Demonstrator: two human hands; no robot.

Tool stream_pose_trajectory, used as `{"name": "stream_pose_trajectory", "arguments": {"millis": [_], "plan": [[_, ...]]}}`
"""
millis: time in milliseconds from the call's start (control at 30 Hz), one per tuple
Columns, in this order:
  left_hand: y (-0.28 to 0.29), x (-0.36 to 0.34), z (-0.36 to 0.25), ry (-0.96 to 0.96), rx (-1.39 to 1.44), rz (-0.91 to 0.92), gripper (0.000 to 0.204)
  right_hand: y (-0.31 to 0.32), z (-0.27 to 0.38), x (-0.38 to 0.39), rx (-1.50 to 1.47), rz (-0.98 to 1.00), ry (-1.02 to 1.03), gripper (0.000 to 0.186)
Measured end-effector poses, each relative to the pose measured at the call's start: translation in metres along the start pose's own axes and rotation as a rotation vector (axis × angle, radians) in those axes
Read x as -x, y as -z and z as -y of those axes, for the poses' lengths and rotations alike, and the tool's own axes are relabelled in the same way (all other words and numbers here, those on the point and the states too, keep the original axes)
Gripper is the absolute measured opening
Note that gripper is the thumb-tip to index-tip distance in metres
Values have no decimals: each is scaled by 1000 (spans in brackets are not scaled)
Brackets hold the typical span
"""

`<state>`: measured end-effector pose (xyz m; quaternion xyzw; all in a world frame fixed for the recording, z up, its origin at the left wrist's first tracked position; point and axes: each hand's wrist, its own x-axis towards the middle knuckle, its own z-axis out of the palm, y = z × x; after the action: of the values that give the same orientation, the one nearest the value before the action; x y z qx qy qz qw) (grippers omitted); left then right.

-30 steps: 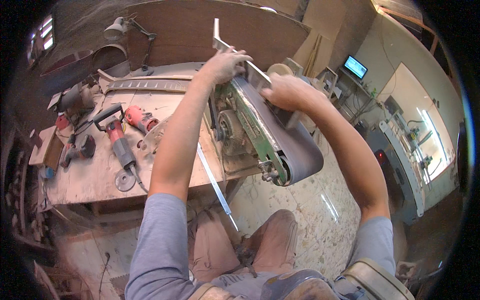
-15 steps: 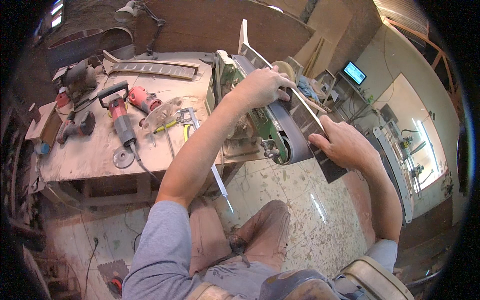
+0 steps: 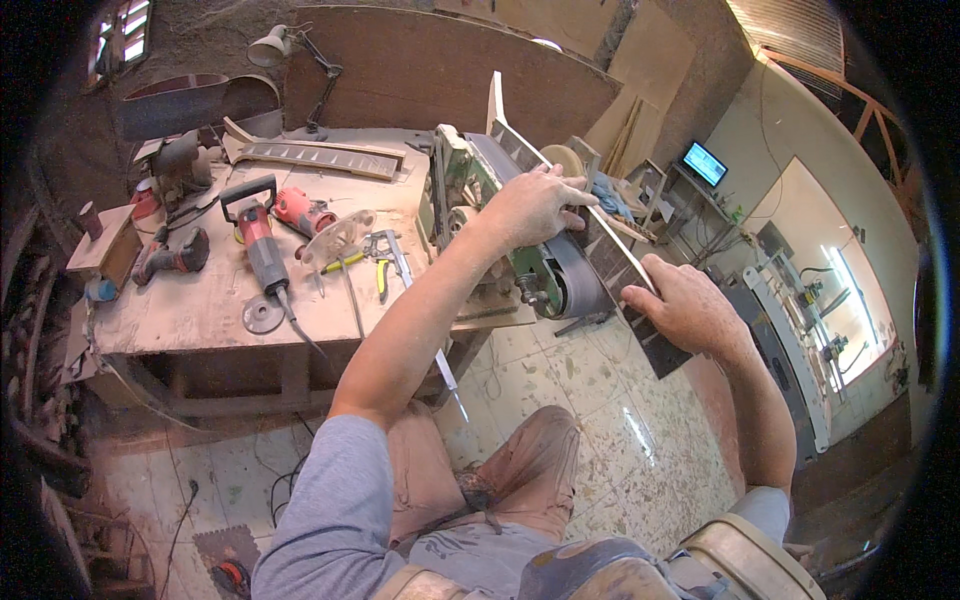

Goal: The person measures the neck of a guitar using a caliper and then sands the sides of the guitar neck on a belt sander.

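Note:
A belt sander (image 3: 520,245) stands at the right end of a dusty workbench (image 3: 200,300). A long thin strip of dark patterned board (image 3: 600,240) lies along the sander's belt, running from the far end toward me. My left hand (image 3: 535,205) presses down on the strip's middle, fingers curled over its edge. My right hand (image 3: 685,305) grips the strip near its closer end, beyond the sander's front roller.
On the bench lie a red angle grinder (image 3: 262,250), a red power tool (image 3: 305,212), a dark drill (image 3: 170,255), pliers (image 3: 385,265) and a curved wooden piece (image 3: 315,155). A desk lamp (image 3: 275,45) stands behind. A monitor (image 3: 705,163) and machinery (image 3: 800,310) are at right.
The strip has slid along the belt toward me. My right hand moved down and right with its end, while my left hand stayed pressing on the strip over the sander.

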<state>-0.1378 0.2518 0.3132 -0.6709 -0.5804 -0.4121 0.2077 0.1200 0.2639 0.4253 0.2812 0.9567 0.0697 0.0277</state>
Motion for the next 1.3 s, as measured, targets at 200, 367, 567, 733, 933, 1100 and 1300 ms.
{"name": "stream_pose_trajectory", "arguments": {"millis": [200,367,567,733,933,1100,1300], "plan": [[37,66,0,601,865,-499,53,-45,-19,29,-786,-10,160,44],[59,112,-55,615,1557,-584,79,-187,2,66,-1509,221,177,48],[89,217,-90,861,1331,-988,71,-276,86,9,-1090,362,600,47],[119,280,-102,982,1148,-861,69,-282,131,-53,-703,-167,284,43],[139,320,-112,924,1324,-696,75,-322,166,-111,-979,-7,-36,58],[135,341,-118,937,1442,-612,82,-345,157,-134,-918,-82,-109,40],[127,372,-133,974,1495,-567,84,-325,151,-121,-818,-369,-82,31]]}}
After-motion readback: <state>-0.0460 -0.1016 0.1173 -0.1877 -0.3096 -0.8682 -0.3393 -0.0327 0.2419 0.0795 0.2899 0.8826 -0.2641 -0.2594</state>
